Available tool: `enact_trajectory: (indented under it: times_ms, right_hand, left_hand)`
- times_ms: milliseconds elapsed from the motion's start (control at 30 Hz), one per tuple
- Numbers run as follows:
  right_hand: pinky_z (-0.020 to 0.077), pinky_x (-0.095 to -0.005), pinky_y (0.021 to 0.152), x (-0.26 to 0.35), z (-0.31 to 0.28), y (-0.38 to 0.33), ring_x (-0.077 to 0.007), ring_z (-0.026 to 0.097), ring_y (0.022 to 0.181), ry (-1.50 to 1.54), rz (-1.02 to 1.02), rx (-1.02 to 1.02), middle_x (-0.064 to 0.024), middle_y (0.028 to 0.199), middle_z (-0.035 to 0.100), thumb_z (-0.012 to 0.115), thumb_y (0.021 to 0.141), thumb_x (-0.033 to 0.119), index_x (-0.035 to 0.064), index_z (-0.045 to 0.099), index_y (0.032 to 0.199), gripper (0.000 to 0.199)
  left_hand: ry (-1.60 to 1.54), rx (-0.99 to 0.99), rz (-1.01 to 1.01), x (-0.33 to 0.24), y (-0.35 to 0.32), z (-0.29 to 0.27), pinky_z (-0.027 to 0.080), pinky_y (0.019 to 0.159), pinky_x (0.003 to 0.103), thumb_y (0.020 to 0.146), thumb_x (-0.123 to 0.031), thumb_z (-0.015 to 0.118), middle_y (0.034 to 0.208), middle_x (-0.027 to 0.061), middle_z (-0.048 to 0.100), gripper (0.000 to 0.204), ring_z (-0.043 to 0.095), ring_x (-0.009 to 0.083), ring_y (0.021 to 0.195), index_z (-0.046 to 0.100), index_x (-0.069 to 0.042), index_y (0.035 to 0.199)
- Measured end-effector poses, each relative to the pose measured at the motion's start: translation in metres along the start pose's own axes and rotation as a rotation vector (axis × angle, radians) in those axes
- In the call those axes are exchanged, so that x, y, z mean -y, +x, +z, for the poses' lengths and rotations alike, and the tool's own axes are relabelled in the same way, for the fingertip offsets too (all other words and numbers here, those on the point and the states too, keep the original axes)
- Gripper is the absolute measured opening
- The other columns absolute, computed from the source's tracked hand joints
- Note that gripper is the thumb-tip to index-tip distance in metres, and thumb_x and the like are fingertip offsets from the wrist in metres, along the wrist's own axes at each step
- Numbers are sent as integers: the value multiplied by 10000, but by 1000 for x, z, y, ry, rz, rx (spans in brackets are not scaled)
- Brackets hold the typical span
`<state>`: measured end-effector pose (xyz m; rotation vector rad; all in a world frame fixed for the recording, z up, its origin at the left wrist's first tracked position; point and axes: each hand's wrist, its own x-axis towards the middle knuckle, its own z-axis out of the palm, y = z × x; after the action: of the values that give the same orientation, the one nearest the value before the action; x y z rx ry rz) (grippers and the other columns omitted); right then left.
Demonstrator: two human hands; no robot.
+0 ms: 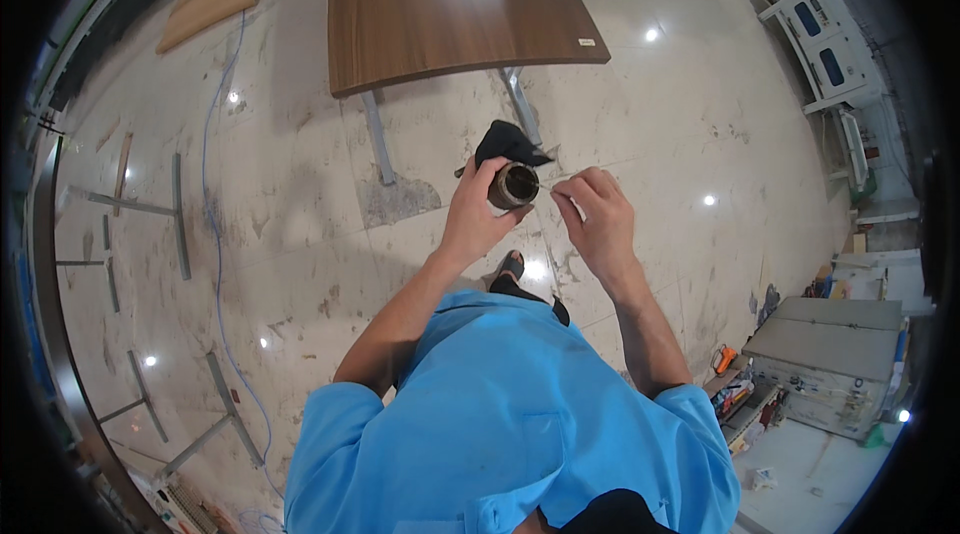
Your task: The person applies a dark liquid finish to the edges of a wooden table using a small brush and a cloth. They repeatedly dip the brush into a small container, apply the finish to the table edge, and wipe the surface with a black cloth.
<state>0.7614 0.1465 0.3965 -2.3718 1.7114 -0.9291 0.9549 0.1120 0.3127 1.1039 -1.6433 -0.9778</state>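
Left hand (472, 216) wrapped closed around a small dark cylindrical roll (514, 185) with a brownish rim, open end facing up. Right hand (597, 217) pinched shut, fingertips just beside the roll's right edge, apparently gripping a thin strand, too small to tell. Black cloth (507, 142) sticks out behind the roll. Brown wooden tabletop (450, 4) beyond.
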Motion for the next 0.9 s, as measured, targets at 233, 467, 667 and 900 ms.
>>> enact_trajectory:
  times_ms: [233,467,667,900]
  right_hand:
    - [548,-393,725,5,-3,4,-279,667,852,-14,-32,-10,-67,897,655,803,864,51,74,722,925,104]
    - [548,-405,713,1,1,-1,-272,651,867,-44,-33,7,-53,902,626,771,886,77,101,694,924,89]
    - [552,-402,706,2,4,-4,-261,653,879,-49,-15,-12,-41,911,621,760,892,88,115,687,925,85]
    - [551,-399,705,0,7,-4,-257,658,881,-41,-21,-8,-41,914,629,768,881,84,108,692,928,92]
  left_hand:
    - [-29,17,-9,-1,2,-1,535,952,457,775,-142,917,1234,173,595,629,638,393,1129,584,-81,1305]
    - [22,12,11,2,0,-1,529,963,463,773,-138,917,1234,186,601,623,627,414,1135,584,-86,1297]
    - [8,22,-4,-1,1,-1,555,954,398,754,-78,921,1227,126,618,624,671,311,1124,610,-80,1294]
    - [-19,39,-31,0,3,2,564,951,392,749,-84,927,1226,122,617,624,678,294,1127,616,-69,1290]
